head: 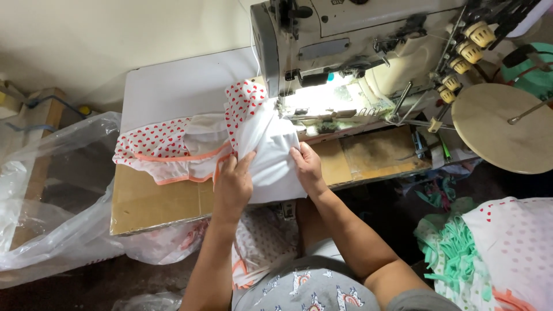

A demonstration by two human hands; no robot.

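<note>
My left hand [233, 184] grips the near edge of a white fabric piece [271, 155] with a red heart print, fingers curled over it. On the right side of the same piece lies my right hand [307, 167], pressing it flat on the table. The fabric runs up to the needle area of an off-white industrial sewing machine [345, 46], lit by a bright lamp. Left of my hands lie sewn heart-print garments with orange trim [167, 150].
The work table [173, 86] has a cardboard-covered front [155, 201]. A clear plastic bag [52, 190] hangs at the left. A round thread stand plate [501, 126] is at the right. A pile of green and white fabric [489, 247] sits at lower right.
</note>
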